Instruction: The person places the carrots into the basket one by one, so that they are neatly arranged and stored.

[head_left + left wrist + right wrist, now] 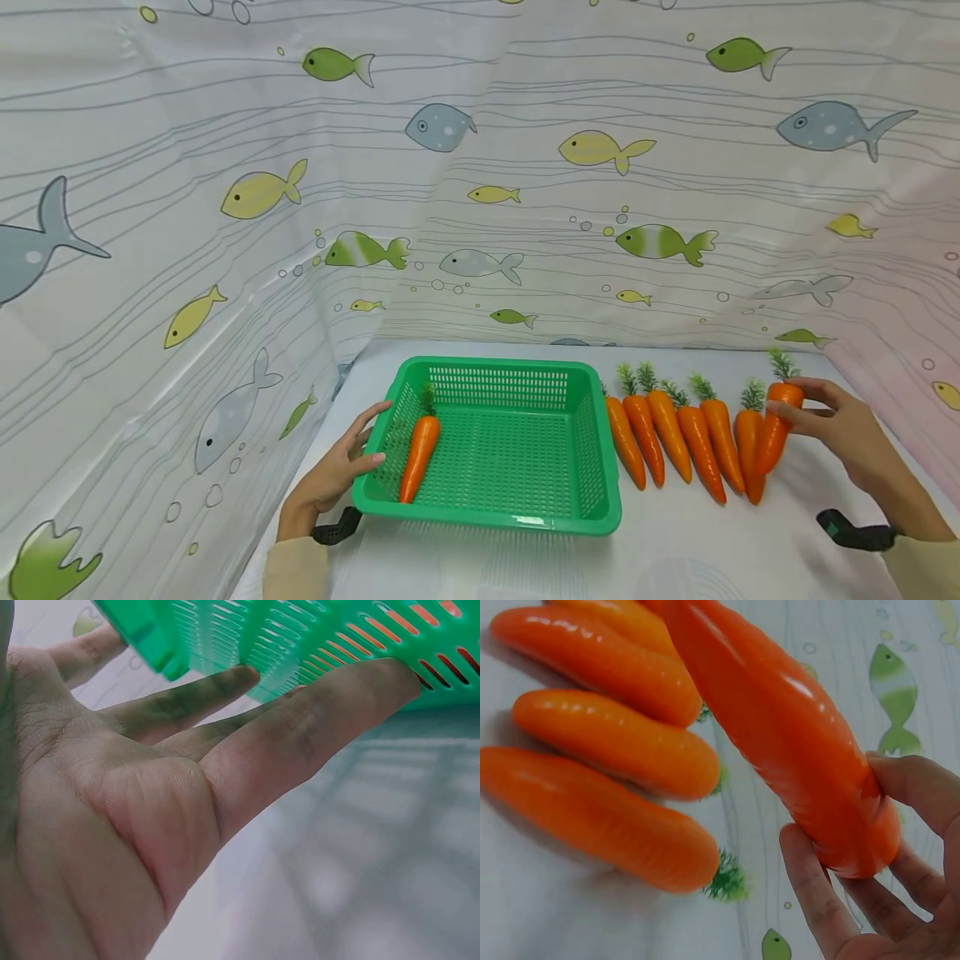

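My right hand (851,425) holds an orange carrot (777,425) with a green tuft near its thick end, pinched between thumb and fingers. In the right wrist view the same carrot (787,742) hangs tilted above other carrots (615,742) on the table. A green plastic basket (487,518) with slotted walls stands left of the row. Inside, along its left wall, lies one carrot (421,454). My left hand (337,467) is at the basket's left side; in the left wrist view its fingers (300,735) extend nearly straight against the slotted wall (285,645).
Several carrots (701,446) lie side by side right of the basket, tufts pointing away from me. A white table (645,550) carries everything. Behind and left hangs a white curtain (525,108) printed with fish.
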### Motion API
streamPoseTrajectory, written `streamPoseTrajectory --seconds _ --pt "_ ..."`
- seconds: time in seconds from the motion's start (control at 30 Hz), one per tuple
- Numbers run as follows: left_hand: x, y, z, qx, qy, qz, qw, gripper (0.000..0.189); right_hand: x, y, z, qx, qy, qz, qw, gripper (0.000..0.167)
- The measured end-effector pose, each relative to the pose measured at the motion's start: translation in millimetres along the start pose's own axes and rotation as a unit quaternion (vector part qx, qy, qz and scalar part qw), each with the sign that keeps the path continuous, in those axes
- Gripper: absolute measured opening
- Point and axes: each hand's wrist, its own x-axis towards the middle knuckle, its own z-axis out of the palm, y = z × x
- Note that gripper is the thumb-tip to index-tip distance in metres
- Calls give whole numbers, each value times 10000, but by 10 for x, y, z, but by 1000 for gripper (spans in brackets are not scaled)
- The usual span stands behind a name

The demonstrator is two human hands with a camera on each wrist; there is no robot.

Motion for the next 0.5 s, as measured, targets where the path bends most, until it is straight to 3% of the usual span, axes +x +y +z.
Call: streamPoseTrajectory --seconds 0.33,0.5 --pt "4 5 -17 -50 -18 16 10000 79 26 -220 77 433 -51 -55 9990 69" --pt "3 13 -6 -61 -64 40 10000 79 41 -283 117 453 -14 -219 9987 71"
